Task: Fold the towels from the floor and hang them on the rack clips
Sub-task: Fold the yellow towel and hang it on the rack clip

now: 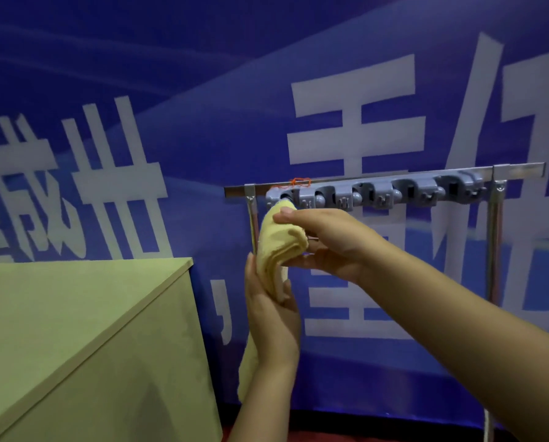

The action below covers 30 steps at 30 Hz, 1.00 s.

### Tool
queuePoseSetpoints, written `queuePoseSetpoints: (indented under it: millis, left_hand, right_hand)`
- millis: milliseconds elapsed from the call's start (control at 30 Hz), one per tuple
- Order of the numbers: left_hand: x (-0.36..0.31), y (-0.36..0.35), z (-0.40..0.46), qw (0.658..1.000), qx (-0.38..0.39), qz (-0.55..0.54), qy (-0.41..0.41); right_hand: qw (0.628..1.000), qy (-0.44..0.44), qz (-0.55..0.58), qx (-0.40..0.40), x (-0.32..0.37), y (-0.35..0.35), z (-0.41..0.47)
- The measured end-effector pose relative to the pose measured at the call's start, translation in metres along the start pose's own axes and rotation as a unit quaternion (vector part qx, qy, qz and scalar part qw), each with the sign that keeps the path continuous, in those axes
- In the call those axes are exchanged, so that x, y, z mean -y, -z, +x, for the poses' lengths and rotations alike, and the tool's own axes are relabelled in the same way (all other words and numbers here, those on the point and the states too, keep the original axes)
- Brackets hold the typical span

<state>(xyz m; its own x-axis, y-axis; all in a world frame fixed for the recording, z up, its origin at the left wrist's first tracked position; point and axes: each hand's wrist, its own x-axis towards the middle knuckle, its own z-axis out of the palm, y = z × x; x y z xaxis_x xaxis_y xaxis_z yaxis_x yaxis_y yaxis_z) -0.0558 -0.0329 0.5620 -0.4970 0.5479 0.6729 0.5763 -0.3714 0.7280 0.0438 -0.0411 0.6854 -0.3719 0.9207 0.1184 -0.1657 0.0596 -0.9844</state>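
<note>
Towel pinched in both hands, seemingly at leftmost clip

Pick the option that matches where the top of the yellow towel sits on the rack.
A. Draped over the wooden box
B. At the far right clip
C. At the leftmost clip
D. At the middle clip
C: the yellow towel, held by the left hand and right hand, has its top end at the leftmost clip of the grey clip rack; the other clips hold nothing.
</note>
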Motion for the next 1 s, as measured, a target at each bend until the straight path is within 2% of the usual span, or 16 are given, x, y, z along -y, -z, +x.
queuePoseSetpoints:
  millis: [33, 167, 300, 500, 833, 1000]
  left_hand:
    - [0.000, -0.002, 0.007, 0.999, -0.007, -0.016, 0.027]
    - [0.000, 0.007, 0.026, 0.996, 0.033, -0.068, 0.046]
    - [0.001, 0.013, 0.055, 0.992, 0.028, -0.087, 0.087]
    - [0.016, 0.008, 0.107, 0.997, 0.032, -0.033, 0.066]
    - [0.033, -0.024, 0.183, 0.998, 0.053, 0.026, 0.011]
    - [0.036, -0.040, 0.202, 0.992, 0.119, 0.031, -0.009]
  right_hand:
    - [1.000, -0.004, 0.013, -0.002, 0.005, 0.000, 0.004]
    - [0.998, -0.032, 0.045, -0.002, 0.022, 0.001, 0.027]
    - [0.995, -0.052, 0.081, 0.012, 0.036, -0.004, 0.060]
    - [0.989, -0.067, 0.131, 0.015, 0.051, -0.007, 0.113]
    - [0.976, -0.015, 0.214, -0.033, 0.069, -0.001, 0.183]
    - [0.966, 0.013, 0.252, -0.060, 0.063, 0.020, 0.195]
